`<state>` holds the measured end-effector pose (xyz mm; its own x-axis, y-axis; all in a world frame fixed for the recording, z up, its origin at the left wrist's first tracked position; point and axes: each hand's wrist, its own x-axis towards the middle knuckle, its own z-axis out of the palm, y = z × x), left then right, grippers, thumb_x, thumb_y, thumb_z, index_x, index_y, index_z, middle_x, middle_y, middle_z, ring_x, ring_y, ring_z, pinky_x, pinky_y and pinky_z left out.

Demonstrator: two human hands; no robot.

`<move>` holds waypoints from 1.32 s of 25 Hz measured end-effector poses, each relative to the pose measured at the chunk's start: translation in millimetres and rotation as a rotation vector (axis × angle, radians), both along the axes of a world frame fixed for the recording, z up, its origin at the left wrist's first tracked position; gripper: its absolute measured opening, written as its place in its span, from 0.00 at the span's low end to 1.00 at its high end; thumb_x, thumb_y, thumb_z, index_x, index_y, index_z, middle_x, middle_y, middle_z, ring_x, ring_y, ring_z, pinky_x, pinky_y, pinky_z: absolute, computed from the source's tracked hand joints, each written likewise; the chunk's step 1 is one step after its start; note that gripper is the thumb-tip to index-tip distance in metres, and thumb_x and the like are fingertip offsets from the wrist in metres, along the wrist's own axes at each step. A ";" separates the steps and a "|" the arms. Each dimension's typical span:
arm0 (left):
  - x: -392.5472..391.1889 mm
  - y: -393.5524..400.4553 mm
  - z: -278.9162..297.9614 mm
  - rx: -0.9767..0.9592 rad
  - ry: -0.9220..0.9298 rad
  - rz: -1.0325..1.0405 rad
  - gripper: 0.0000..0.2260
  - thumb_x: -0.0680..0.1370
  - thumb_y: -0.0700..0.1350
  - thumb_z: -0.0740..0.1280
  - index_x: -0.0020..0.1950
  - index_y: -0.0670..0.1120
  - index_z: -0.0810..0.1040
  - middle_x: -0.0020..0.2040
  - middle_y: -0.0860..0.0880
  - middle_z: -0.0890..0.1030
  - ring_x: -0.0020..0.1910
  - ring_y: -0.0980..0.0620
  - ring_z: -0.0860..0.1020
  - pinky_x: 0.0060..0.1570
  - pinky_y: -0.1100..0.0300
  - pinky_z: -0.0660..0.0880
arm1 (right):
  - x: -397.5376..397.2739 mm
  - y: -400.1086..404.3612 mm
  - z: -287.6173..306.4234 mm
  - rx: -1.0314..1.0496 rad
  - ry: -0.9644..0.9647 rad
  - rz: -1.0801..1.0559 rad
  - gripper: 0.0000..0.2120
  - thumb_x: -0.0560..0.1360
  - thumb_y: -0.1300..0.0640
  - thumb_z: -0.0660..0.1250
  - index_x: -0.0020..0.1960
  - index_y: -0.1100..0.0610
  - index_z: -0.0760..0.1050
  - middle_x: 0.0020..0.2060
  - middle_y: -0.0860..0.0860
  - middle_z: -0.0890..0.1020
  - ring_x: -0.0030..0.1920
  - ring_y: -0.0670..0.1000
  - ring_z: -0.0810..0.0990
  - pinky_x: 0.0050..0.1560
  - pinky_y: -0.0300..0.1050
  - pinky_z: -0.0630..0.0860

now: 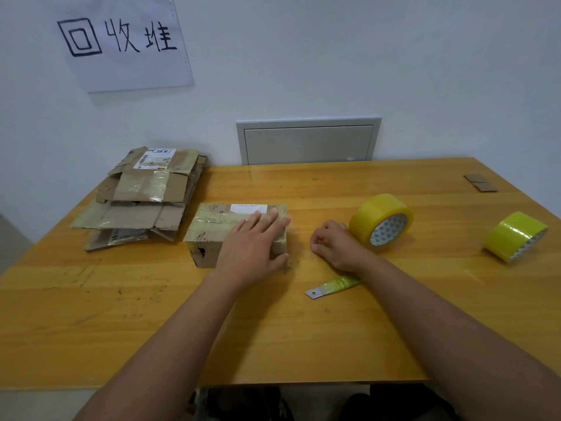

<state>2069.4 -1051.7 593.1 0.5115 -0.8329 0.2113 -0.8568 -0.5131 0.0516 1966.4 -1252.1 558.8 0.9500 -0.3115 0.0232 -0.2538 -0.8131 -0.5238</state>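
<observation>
**A:** The left hand (253,241) is flat on the small taped box (209,221). Its fingers are straight across the top and its thumb is at the near right corner, pressing rather than gripping.

**B:** The box sits mid-table (121,314) with its long axis running nine to three. The flattened cardboard stack (145,196) is off at its ten o'clock.

**A:** The right hand (337,246) rests on the wood at the box's three o'clock. Its fingers are loosely curled, with nothing in them that I can see. The big tape roll (381,221) is just beside its knuckles at two o'clock.

**B:** Now the part that matters, the blade (332,286). It lies at the right hand's six o'clock, close by that wrist.

**A:** Its long axis runs eight to two. The bare metal tip is at eight and the tape-wrapped end is at two, up against the forearm.

**B:** So the right hand is plainly the nearer one, and the left is farther off, pinning the box. I'd expect a short draw back toward six, taking the wrapped end and keeping clear of the tip.

**A:** The second roll (514,235) sits well apart at three o'clock, out of play.
</observation>
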 end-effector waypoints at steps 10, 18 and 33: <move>-1.0 -1.0 -1.2 -0.012 -0.006 0.005 0.32 0.78 0.63 0.60 0.79 0.62 0.50 0.81 0.56 0.51 0.79 0.50 0.50 0.76 0.52 0.49 | 9.0 11.0 13.5 0.169 -0.146 -0.113 0.15 0.81 0.52 0.62 0.65 0.56 0.74 0.60 0.53 0.76 0.61 0.51 0.73 0.62 0.47 0.69; -1.2 -0.4 -0.3 -0.013 0.001 -0.002 0.33 0.77 0.62 0.61 0.79 0.60 0.50 0.81 0.54 0.53 0.80 0.50 0.50 0.76 0.52 0.49 | 17.8 41.2 28.2 0.857 -0.173 -0.122 0.14 0.81 0.50 0.62 0.41 0.56 0.76 0.33 0.50 0.77 0.36 0.47 0.74 0.38 0.43 0.67; -2.8 -1.4 0.4 -0.151 0.075 0.052 0.26 0.77 0.64 0.52 0.71 0.57 0.69 0.66 0.50 0.66 0.69 0.49 0.61 0.69 0.53 0.56 | 29.2 37.2 43.1 0.217 -0.300 -0.115 0.21 0.80 0.65 0.60 0.70 0.50 0.71 0.61 0.49 0.70 0.59 0.48 0.72 0.60 0.42 0.70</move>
<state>2066.6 -1053.1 593.5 0.5725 -0.7663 0.2918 -0.8199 -0.5385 0.1944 1995.6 -1214.9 601.9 0.8698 -0.4435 0.2165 -0.1462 -0.6505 -0.7453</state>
